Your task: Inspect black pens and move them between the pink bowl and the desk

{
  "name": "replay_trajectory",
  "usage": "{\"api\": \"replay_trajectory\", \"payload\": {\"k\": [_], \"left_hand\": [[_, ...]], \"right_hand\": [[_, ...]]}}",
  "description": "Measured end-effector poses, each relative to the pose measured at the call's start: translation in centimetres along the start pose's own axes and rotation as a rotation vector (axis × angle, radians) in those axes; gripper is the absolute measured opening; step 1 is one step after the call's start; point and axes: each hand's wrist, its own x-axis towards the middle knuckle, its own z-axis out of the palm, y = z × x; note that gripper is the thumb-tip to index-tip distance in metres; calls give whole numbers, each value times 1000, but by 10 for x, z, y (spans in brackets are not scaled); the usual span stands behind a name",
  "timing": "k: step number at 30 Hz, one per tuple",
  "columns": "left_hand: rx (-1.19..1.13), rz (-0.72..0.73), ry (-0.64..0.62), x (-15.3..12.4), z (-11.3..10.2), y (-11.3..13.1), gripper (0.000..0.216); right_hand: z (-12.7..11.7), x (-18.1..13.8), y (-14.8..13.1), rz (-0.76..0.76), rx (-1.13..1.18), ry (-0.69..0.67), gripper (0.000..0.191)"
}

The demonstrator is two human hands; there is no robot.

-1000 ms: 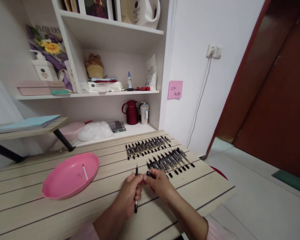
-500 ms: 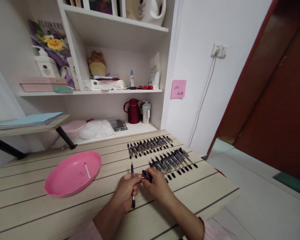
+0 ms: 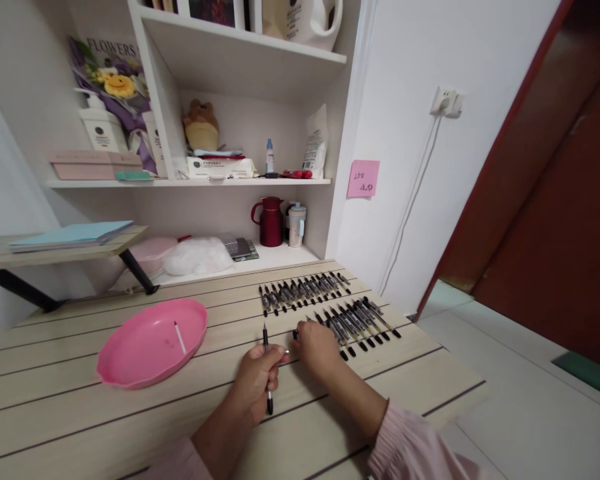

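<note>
My left hand (image 3: 260, 373) is closed around a pen (image 3: 265, 337) with a black grip and a dark lower end, held nearly upright with its tip up. A small shiny tip (image 3: 286, 352) juts out between the thumb and finger of that hand. My right hand (image 3: 320, 347) is closed at the left end of the front row of pens (image 3: 353, 320), its fingers curled downward. A small black piece (image 3: 295, 334) shows at its fingertips; most of it is hidden. Behind lies a second row of pens (image 3: 303, 291), side by side.
A pink tray (image 3: 130, 377) with a white stick-like piece (image 3: 180, 337) stands on the left of the striped table (image 3: 180, 427). A small raised stand (image 3: 100, 248) holds blue paper (image 3: 75, 235). White shelves (image 3: 240, 50) rise behind, with a red jug (image 3: 271, 223) low down.
My right hand has moved away from my left hand, forward and right to the front row of pens, taking the black piece along. My left hand still holds the pen. The view has shifted slightly.
</note>
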Motion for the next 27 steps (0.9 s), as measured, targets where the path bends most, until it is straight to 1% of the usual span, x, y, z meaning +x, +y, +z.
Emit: {"api": "replay_trajectory", "payload": {"k": [4, 7, 9, 11, 12, 15, 16, 17, 19, 21, 23, 27], "left_hand": [[-4, -10, 5, 0, -1, -1, 28], [5, -11, 3, -1, -2, -1, 28], [9, -11, -2, -1, -1, 0, 29], [8, -20, -22, -2, -1, 0, 30], [8, -26, -35, -2, 0, 0, 30], [21, -44, -88, -3, 2, -2, 28], [32, -46, -110, -4, 2, -2, 28], [45, -46, -132, -5, 3, -3, 27], [73, -43, -162, -7, 4, -5, 27], [100, -36, -165, -8, 5, -5, 27], [117, -37, -149, -10, 5, -4, 26], [120, -62, -106, -11, 7, -2, 28]], "right_hand": [[5, 3, -5, 10, -25, 1, 17], [2, 1, 3, 19, 7, 44, 17], [0, -4, 11, 40, 84, 102, 17], [0, -11, 19, 26, 275, 128, 19], [2, -15, 21, -6, 424, 110, 19], [10, -30, 24, -112, 890, -12, 14], [13, -35, 23, -127, 986, -33, 14], [14, -39, 22, -134, 1034, -30, 13], [14, -46, 21, -145, 1015, 12, 14], [11, -49, 22, -153, 909, 50, 15], [7, -50, 27, -132, 751, 72, 13], [1, -46, 39, -37, 376, 95, 15]]}}
